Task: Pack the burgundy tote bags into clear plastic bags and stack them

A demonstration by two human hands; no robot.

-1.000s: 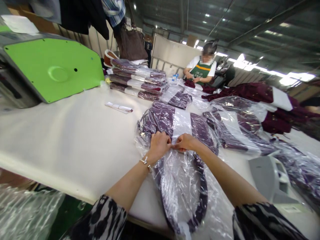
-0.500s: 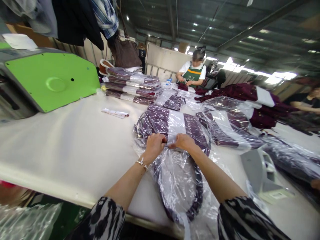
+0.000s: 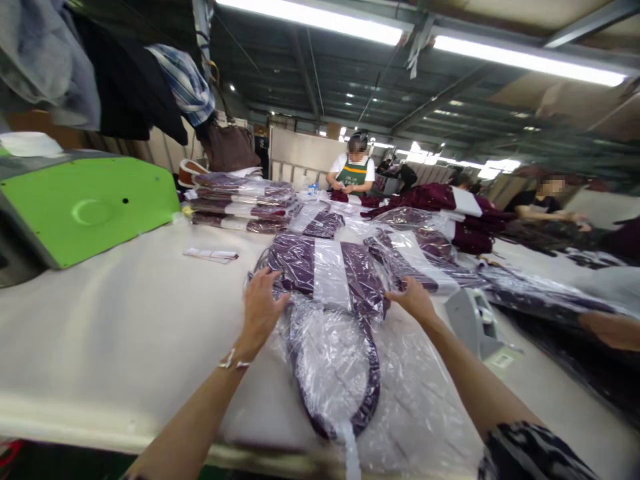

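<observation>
Plastic point(image 3: 330, 340) sheathes a dark loop point(image 3: 372, 373) near the front edge of the table point(image 3: 130, 347). Beyond, a bagged purple garment point(image 3: 293, 260) lies between the left hand point(image 3: 261, 305) and right hand point(image 3: 416, 301), both with fingers spread apart at its sides, gripping nothing. Farther back are stacked packages point(image 3: 245, 190) and a co-worker point(image 3: 356, 177).

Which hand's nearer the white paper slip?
Left. The left hand is right of the slip, nearer the camera; the right hand is farther right, at the right edge of the bagged purple garment.
</observation>
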